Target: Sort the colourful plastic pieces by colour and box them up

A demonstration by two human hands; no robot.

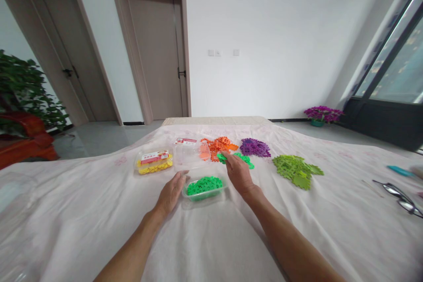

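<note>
A clear plastic box (222,192) filled with bright green snowflake pieces (204,184) sits on the white cloth in front of me. My left hand (172,193) rests against the box's left side with its fingers stretched out. My right hand (237,171) reaches past the box's right side, its fingers closed on green pieces from a small green pile (246,160). Just beyond lie an orange pile (219,145), a purple pile (254,147) and a lime-green pile (295,169).
A clear box of yellow pieces (154,162) and another clear box (191,153) holding a few orange pieces stand at the left. Glasses (399,197) and a teal object (400,171) lie at the right. A plant (23,90) and red furniture (24,141) stand left of the table.
</note>
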